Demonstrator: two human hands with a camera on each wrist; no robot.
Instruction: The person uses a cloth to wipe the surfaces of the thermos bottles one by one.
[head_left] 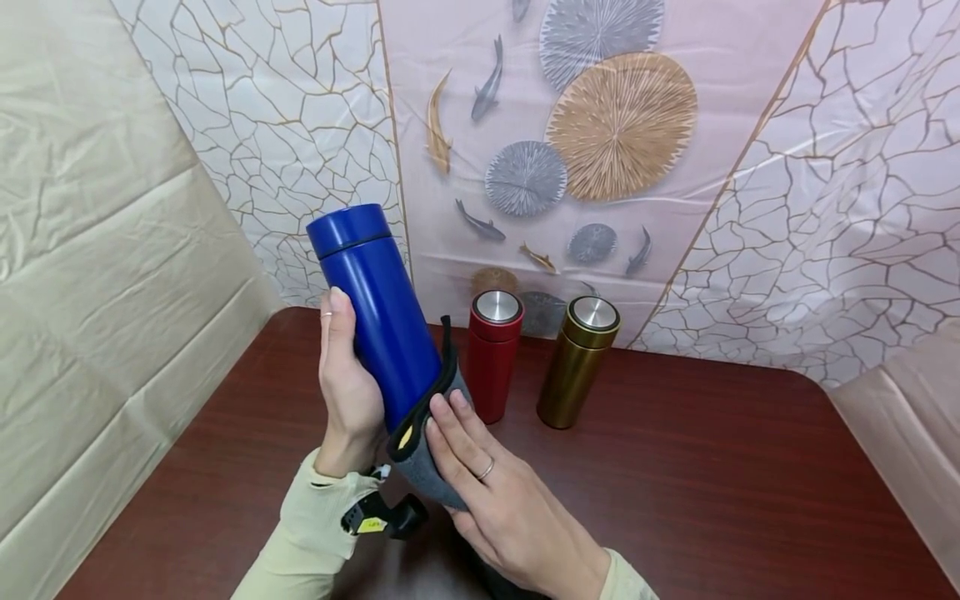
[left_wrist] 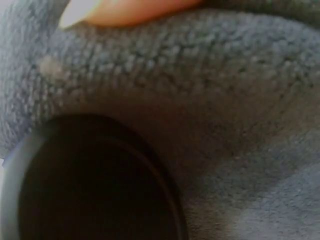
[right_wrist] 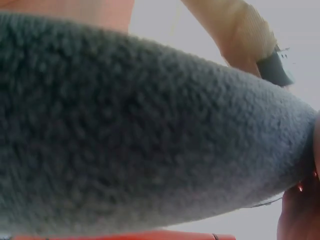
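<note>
A blue thermos bottle (head_left: 382,308) is tilted above the table, its lidded top toward the upper left. My left hand (head_left: 348,387) grips it from the left side, thumb along the wall. A grey fleecy cloth (head_left: 427,477) with black edging wraps the bottle's lower part and hides its base. Over the cloth lies my right hand (head_left: 510,508), holding it against the bottle; its thumb is hidden. In the left wrist view a fingertip (left_wrist: 125,12) touches the cloth above a dark round shape (left_wrist: 100,185) I cannot identify. Cloth fills most of the right wrist view.
A red thermos bottle (head_left: 491,367) and a gold thermos bottle (head_left: 573,371), both with silver-topped lids, stand upright behind my hands. They are on a dark red-brown table (head_left: 697,483). Patterned sheeting (head_left: 300,100) hangs behind the table, and pale cloth (head_left: 90,275) flanks it.
</note>
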